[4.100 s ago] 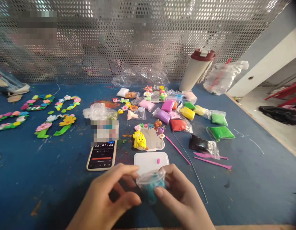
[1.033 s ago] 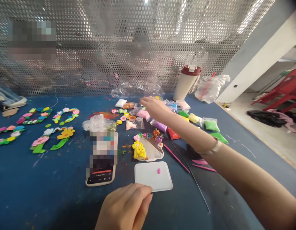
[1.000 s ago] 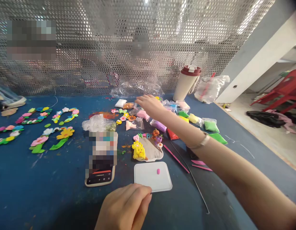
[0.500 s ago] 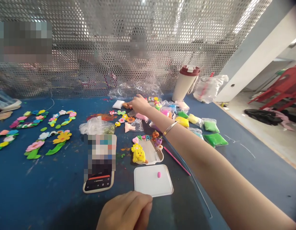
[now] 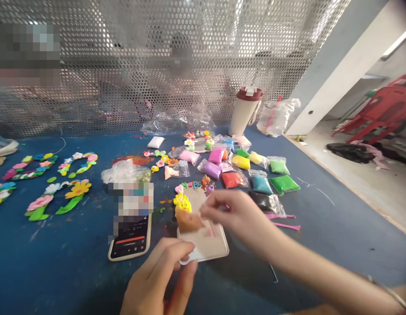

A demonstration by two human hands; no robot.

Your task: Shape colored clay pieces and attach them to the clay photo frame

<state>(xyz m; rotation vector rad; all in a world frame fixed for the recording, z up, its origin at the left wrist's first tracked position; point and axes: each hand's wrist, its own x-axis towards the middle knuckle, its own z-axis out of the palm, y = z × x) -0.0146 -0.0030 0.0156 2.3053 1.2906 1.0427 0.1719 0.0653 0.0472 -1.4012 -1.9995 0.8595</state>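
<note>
My right hand [image 5: 227,212] pinches a small packet of brown clay [image 5: 188,221], blurred by motion, above a white board [image 5: 206,253]. My left hand [image 5: 161,271] is at the board's near left corner, thumb and index finger apart around that edge; whether it grips the board is unclear. A blurred pink bit [image 5: 210,232] shows on the board. Just behind lies a tray with a yellow clay figure [image 5: 183,204], a pink clay head [image 5: 179,189] and small coloured letters along its top. The packet and my right hand cover part of this tray.
Bags of coloured clay, among them a red bag [image 5: 232,179] and a green bag [image 5: 284,184], lie right of centre. A phone [image 5: 132,236] sits left, near flower-decorated frames [image 5: 58,192]. A tumbler [image 5: 244,113] stands behind, before a perforated metal panel [image 5: 124,87]. Pink tools [image 5: 286,226] lie right.
My right hand has come back from the far side of the table with the brown clay packet. My left fingers have spread apart at the board. The view has shifted slightly right.
</note>
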